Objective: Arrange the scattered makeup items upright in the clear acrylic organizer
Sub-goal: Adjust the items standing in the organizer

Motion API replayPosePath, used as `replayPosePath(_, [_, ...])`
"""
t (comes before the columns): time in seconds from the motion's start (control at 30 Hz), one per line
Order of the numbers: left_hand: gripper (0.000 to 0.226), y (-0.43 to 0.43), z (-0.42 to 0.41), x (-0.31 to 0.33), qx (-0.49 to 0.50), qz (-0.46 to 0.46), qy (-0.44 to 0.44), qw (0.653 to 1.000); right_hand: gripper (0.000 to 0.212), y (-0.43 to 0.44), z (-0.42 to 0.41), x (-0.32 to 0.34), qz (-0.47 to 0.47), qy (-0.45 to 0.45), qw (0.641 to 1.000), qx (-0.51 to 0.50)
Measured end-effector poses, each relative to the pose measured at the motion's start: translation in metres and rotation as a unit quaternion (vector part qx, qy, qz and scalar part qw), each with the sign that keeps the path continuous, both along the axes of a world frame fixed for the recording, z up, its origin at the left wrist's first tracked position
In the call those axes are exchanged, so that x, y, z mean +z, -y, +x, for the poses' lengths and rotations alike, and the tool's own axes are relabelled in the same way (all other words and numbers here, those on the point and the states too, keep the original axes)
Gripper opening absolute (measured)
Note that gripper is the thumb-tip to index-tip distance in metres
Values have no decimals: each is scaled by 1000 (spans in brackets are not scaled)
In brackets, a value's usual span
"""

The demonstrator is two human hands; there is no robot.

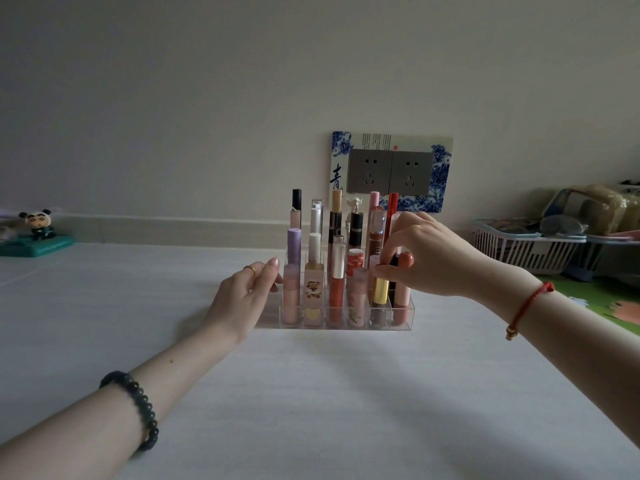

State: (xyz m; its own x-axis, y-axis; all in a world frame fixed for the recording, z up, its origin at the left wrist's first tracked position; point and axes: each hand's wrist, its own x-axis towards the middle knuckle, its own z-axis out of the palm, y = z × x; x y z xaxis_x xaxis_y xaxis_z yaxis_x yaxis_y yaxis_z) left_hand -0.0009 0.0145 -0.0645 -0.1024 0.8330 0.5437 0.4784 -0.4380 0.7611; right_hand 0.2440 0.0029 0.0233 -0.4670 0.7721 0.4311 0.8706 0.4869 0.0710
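A clear acrylic organizer stands mid-table, filled with several upright lipsticks and gloss tubes. My left hand rests flat against its left side, fingers touching the wall beside a pink tube. My right hand reaches over the right end and pinches the top of a gold-capped tube standing in a front slot. An orange-capped tube stands just right of it, partly behind my fingers. A bear-printed bottle and a red gloss stand in the front row.
A white table runs back to the wall, where two grey sockets sit in a blue-and-white frame. A panda figure on a teal base stands far left. A white basket with bags sits at right.
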Motion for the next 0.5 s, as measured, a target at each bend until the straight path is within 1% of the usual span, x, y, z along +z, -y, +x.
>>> replayPosePath(0.17, [56, 0, 0, -1, 0, 2, 5, 1000, 31, 1, -1, 2, -2, -9, 1000, 3])
replayPosePath(0.33, [56, -1, -1, -1, -1, 1, 7, 1000, 29, 3, -8, 6, 20, -27, 999, 35])
replayPosePath(0.5, [58, 0, -1, -1, -2, 1, 2, 1000, 35, -1, -19, 2, 43, 44, 998, 17])
